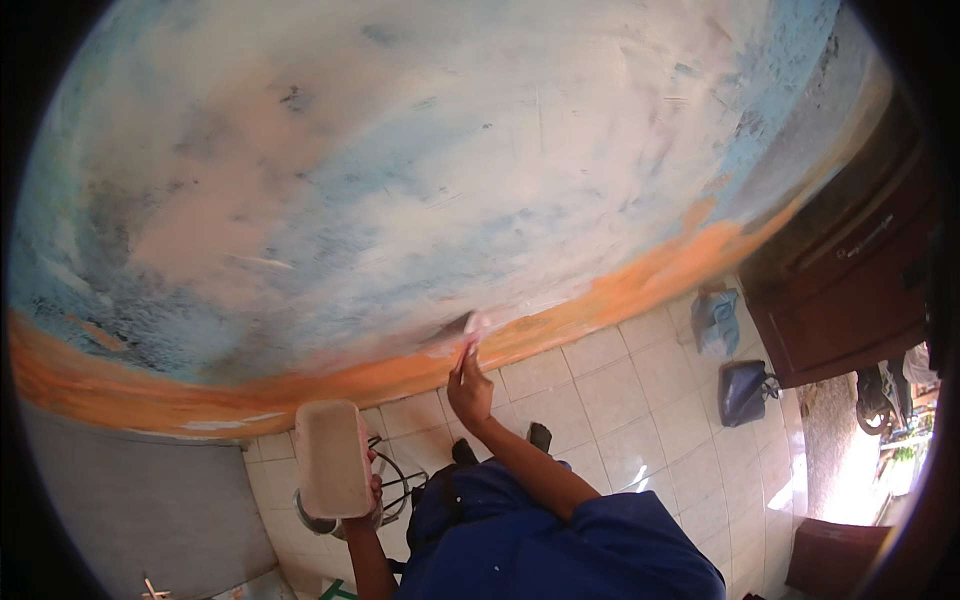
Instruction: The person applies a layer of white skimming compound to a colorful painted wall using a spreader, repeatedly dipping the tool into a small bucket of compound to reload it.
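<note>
Right grip (pixel 471 398), nearer the painted wall (pixel 480 180), clasps a paint tool (pixel 474 326) pointing up toward it; left grip (pixel 374 488) holds a tray (pixel 334 452)

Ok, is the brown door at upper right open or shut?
The brown door is open: sunlit ground and greenery show past its edge.

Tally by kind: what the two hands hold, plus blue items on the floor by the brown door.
Paintbrush, in the right hand: 1
Pale tray, in the left hand: 1
Blue items: 2, the light-blue one and the dark-blue one
Total: 4
</note>
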Tool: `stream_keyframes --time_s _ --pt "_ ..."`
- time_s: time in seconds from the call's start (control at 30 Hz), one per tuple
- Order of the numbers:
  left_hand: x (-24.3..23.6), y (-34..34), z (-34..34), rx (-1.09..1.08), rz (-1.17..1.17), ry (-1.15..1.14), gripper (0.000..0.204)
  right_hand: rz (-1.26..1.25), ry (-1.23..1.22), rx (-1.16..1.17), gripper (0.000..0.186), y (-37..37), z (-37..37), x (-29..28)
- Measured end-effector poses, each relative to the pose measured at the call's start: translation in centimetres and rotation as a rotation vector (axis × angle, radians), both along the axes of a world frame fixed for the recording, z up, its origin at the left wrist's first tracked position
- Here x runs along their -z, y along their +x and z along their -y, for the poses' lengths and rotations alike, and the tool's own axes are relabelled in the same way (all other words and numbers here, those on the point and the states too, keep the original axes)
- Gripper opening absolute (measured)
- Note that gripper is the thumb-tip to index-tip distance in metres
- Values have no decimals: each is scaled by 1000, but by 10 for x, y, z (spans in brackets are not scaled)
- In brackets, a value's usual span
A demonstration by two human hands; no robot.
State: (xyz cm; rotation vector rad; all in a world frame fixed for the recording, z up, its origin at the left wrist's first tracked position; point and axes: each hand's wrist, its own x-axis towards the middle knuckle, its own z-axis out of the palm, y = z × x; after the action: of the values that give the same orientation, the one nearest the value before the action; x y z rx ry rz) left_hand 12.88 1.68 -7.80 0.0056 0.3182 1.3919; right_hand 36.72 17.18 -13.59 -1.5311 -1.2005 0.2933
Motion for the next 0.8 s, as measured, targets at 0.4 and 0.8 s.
stream_keyframes --time_s 0.4,0.8 --pt "1 11 1 48 64 122 76 54 -81 456 40 121 -49 11" --pt "13 -8 -4 97 -18 206 72 112 -156 19 43 104 44 -4"
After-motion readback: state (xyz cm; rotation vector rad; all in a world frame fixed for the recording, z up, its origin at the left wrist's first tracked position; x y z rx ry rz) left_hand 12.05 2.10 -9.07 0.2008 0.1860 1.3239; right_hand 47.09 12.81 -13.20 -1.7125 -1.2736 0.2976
